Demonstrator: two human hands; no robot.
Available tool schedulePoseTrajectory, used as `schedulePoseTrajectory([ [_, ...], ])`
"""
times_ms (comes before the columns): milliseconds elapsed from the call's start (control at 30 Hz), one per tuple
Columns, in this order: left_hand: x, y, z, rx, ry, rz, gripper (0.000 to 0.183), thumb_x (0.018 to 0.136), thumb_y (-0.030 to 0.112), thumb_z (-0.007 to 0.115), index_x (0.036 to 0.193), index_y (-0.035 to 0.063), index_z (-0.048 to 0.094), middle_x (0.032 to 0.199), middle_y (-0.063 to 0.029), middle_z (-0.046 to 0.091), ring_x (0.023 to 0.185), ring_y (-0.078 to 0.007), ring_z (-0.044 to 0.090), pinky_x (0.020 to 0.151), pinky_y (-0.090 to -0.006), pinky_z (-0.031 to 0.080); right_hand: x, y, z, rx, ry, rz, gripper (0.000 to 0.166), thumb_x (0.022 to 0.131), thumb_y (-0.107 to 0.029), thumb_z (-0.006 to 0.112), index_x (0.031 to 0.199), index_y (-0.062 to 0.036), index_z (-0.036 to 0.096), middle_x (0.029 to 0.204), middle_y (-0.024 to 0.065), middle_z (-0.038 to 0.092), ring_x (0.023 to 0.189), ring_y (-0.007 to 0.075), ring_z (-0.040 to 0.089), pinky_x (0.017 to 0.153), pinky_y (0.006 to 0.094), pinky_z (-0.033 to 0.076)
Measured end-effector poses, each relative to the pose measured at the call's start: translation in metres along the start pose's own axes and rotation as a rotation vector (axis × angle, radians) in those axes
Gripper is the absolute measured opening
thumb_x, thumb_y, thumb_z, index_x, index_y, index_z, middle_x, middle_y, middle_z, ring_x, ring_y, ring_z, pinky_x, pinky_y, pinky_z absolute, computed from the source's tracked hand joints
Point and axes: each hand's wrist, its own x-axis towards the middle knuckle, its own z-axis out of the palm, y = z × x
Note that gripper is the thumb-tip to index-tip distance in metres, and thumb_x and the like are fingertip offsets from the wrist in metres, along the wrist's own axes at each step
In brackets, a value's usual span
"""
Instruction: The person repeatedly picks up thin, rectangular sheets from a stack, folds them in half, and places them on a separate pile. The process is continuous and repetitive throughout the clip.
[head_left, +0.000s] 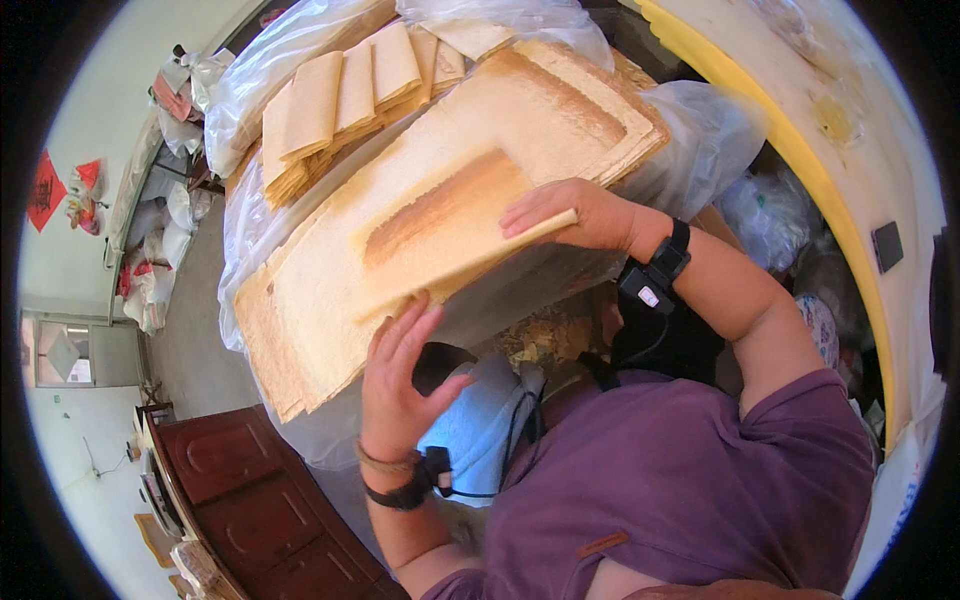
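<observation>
A broad stack of thin tan sheets (315, 300), perhaps paper or dried food, slopes before me. Its top sheet is folded or rolled along the near side, with a browned patch (450, 206) showing. My right hand (577, 214) grips the right end of this folded sheet (480, 251); the fingers lie over it and the thumb is hidden. At the near edge, the fingertips of my left hand (405, 367) touch the fold, the thumb spread away and nothing in the palm. Black straps with small devices sit on both wrists.
Folded tan bundles (337, 105) lie beyond the stack, on clear plastic sheeting (247, 127). To the right runs a yellow-edged table (795, 142) bearing a dark phone-like object (887, 247). A brown wooden cabinet (255, 495) stands lower left. Scraps (551, 330) lie below the stack.
</observation>
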Motion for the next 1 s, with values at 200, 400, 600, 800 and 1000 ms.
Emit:
schedulePoseTrajectory([
  [200,-0.047,-0.052,-0.042,-0.271,0.152,-0.227,0.059,0.068,0.014,0.087,0.123,0.0043,0.065,0.107,-0.012,0.068,0.099,-0.0231,0.061,0.09,-0.0375,0.049,0.008,0.001,-0.007,0.014,-0.044,0.011,0.024,0.086,-0.008,0.072,0.109,-0.013,0.076,0.113,0.0088,0.073,0.109,0.0243,0.068,0.096,0.0343,0.052],
  [400,-0.009,-0.07,-0.005,-0.055,-0.223,-0.056,0.062,0.072,0.015,0.085,0.129,0.0066,0.063,0.137,-0.014,0.061,0.133,-0.0276,0.054,0.106,-0.0399,0.045,0.007,-0.006,-0.017,-0.029,-0.067,0.086,0.02,0.09,-0.011,0.069,0.109,-0.0109,0.075,0.112,0.0097,0.073,0.108,0.0223,0.068,0.097,0.0351,0.05],
  [600,-0.022,-0.112,0.045,-0.687,0.043,-0.521,0.027,0.091,0.016,0.073,0.112,-0.0011,0.071,0.105,-0.0067,0.073,0.094,-0.0134,0.065,0.083,-0.0284,0.051,0.028,0.006,-0.018,0.021,0.013,0.536,0.026,0.094,-0.023,0.069,0.106,-0.0007,0.071,0.099,0.014,0.072,0.093,0.0178,0.067,0.086,0.0332,0.051],
  [800,0.004,-0.106,0.075,-0.643,0.455,-0.713,0.03,0.093,0.027,0.072,0.097,-0.0026,0.073,0.083,-0.0048,0.073,0.069,-0.0127,0.063,0.063,-0.0283,0.049,0.068,0.009,-0.007,-0.222,0.114,0.574,0.045,0.089,-0.041,0.068,0.099,0.0029,0.07,0.088,0.0198,0.07,0.08,0.0293,0.065,0.076,0.0396,0.051],
  [1000,0.015,-0.085,0.075,0.365,0.314,-0.798,0.038,0.088,0.039,0.072,0.081,0.0011,0.07,0.064,-0.0229,0.061,0.058,-0.0347,0.063,0.056,-0.0439,0.049,0.088,0.007,0.001,-0.546,0.091,0.65,0.051,0.087,-0.052,0.061,0.099,-0.0031,0.072,0.095,0.021,0.07,0.092,0.038,0.066,0.081,0.0452,0.051],
])
